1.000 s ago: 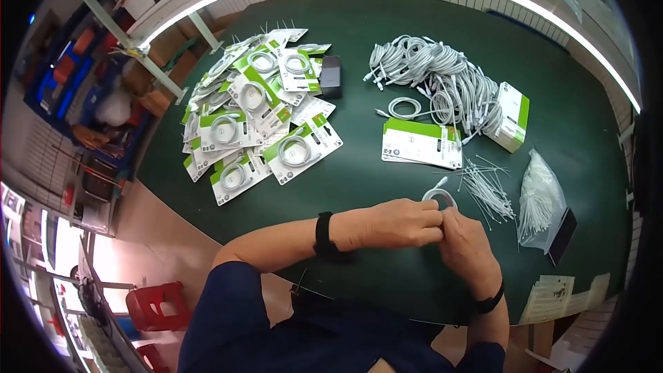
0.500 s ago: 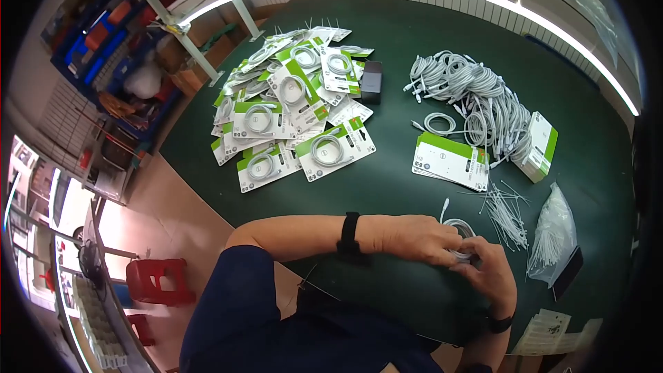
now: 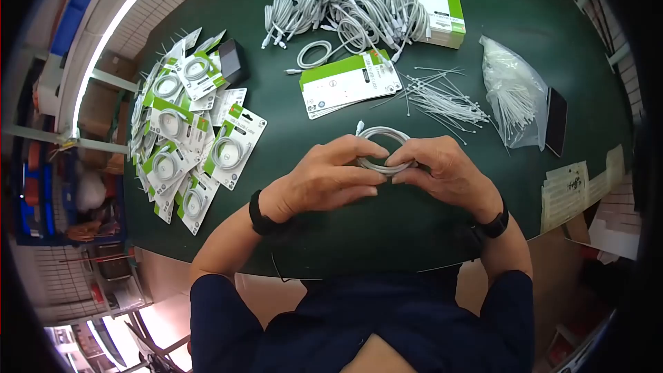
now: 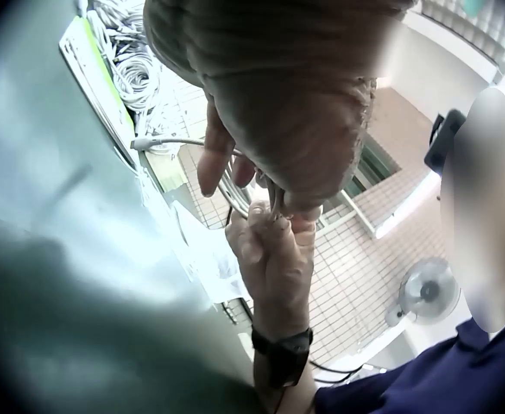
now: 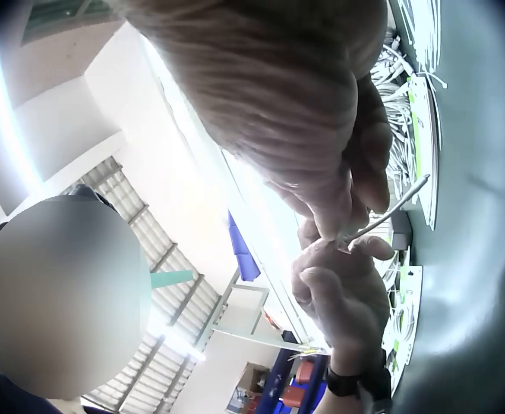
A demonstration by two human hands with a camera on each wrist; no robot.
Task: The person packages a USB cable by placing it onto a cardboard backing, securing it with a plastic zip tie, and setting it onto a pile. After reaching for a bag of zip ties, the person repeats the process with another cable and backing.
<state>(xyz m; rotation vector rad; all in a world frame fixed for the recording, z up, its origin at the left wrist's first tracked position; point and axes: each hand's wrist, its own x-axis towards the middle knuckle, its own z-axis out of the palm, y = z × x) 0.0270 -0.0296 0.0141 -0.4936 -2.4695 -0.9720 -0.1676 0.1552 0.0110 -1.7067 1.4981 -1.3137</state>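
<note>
A coiled white cable [image 3: 387,130] is held between both hands above the table's near side, its plug [image 3: 360,126] sticking up at the left of the loop. My left hand [image 3: 328,174] holds the coil's left side, index finger and thumb spread apart around it. The right hand [image 3: 445,166] pinches the coil's right lower part between thumb and fingers. In the left wrist view a cable end [image 4: 175,141] projects past the fingers; the palm covers much of the coil. A loose cable tail [image 5: 395,210] shows in the right wrist view.
Carded cables [image 3: 228,152] are heaped at left beside a black box [image 3: 232,62]. Behind the hands lie flat cards [image 3: 345,86], loose cable ties [image 3: 445,103] and bundled cables [image 3: 331,0]. A card stack [image 3: 440,14], a bag of ties [image 3: 512,97] and a dark phone-like slab [image 3: 556,121] stand rightward.
The head view has turned, so the table contents appear shifted left. The hands, earlier close together over the coil, are now farther apart, with more of the loop showing between them.
</note>
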